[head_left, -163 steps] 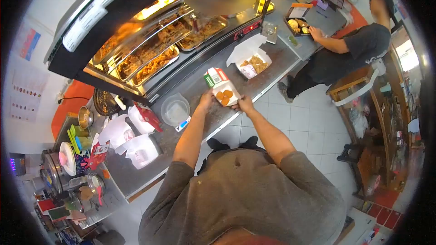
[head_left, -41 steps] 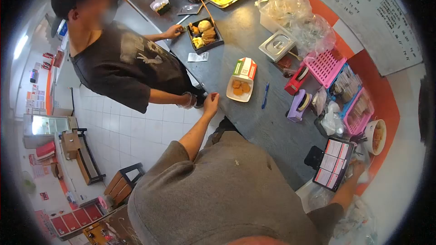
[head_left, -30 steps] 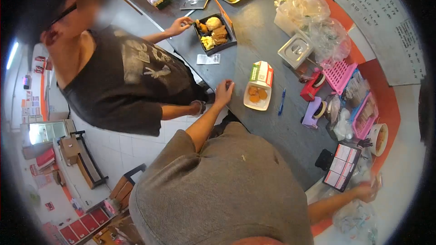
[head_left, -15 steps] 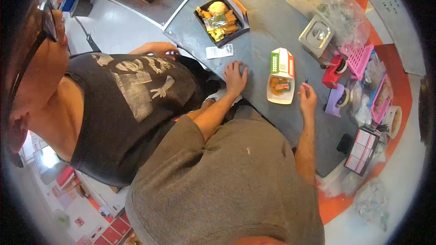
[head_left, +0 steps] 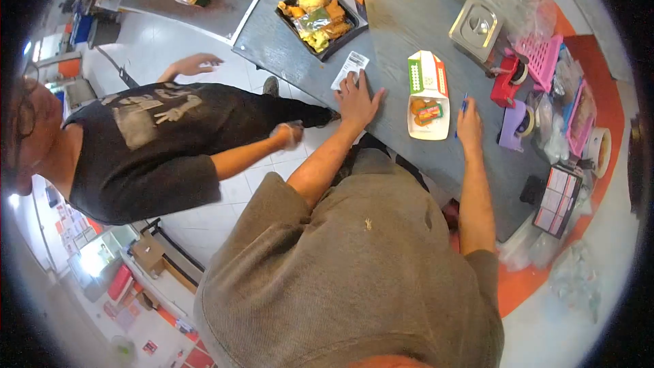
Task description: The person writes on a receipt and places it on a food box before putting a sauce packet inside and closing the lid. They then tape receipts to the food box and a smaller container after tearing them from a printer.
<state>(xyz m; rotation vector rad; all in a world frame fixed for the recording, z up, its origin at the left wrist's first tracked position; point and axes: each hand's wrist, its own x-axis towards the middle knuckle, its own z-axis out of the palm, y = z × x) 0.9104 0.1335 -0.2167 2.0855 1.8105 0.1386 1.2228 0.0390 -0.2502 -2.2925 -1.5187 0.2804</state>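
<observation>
Clamped on a blue pen (head_left: 465, 101), the right hand (head_left: 469, 121) is over the gray table (head_left: 392, 34). From where I sit, the left hand (head_left: 358, 103) has its fingers spread apart, and their tips touch the near end of a white paper slip (head_left: 351, 70). Between the two hands, just beside the right one, I see a food box (head_left: 429, 75) with its lid up. Round brown bits (head_left: 419, 109) and a small green and red packet (head_left: 430, 114) lie in it. Past the left hand, I see a black box (head_left: 338, 45) full of food. On the right hand's other side are a purple tape holder (head_left: 509, 126) and a red one. Another person (head_left: 150, 136) stands beyond the left arm.
</observation>
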